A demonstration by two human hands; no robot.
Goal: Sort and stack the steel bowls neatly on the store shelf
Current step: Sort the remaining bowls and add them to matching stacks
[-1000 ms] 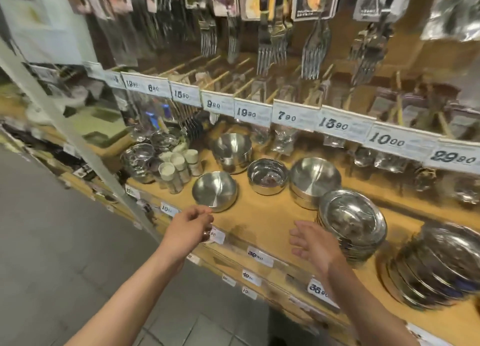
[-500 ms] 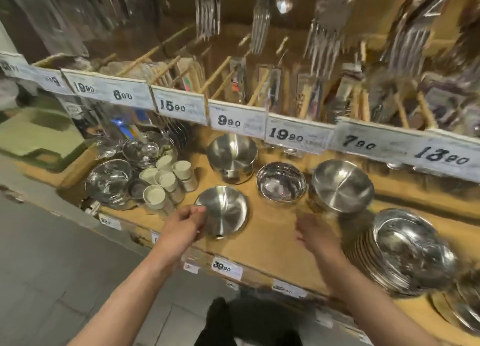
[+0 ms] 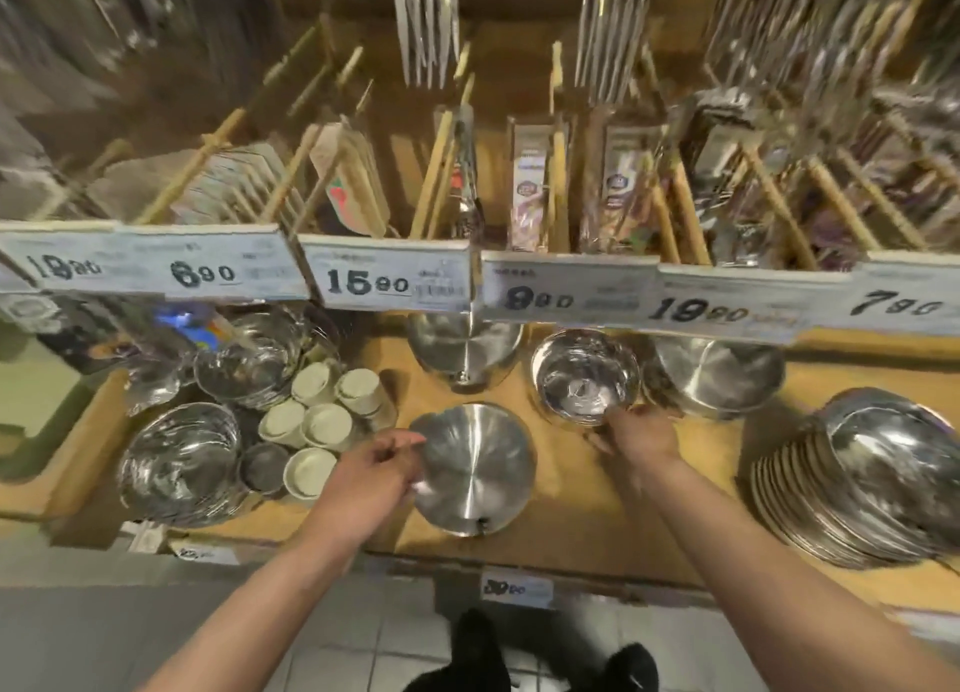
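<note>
Steel bowls [image 3: 475, 470] sit mouth-up — hands [image 3: 371, 475] at two rims.

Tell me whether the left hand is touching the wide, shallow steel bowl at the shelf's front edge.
Touching. The head view shows the left hand with its fingers on the left rim of the shallow steel bowl.

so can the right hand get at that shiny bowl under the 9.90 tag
Probably yes: the right hand is already at the near rim of the shiny bowl, with nothing between them, though blur hides whether it grips.
</note>
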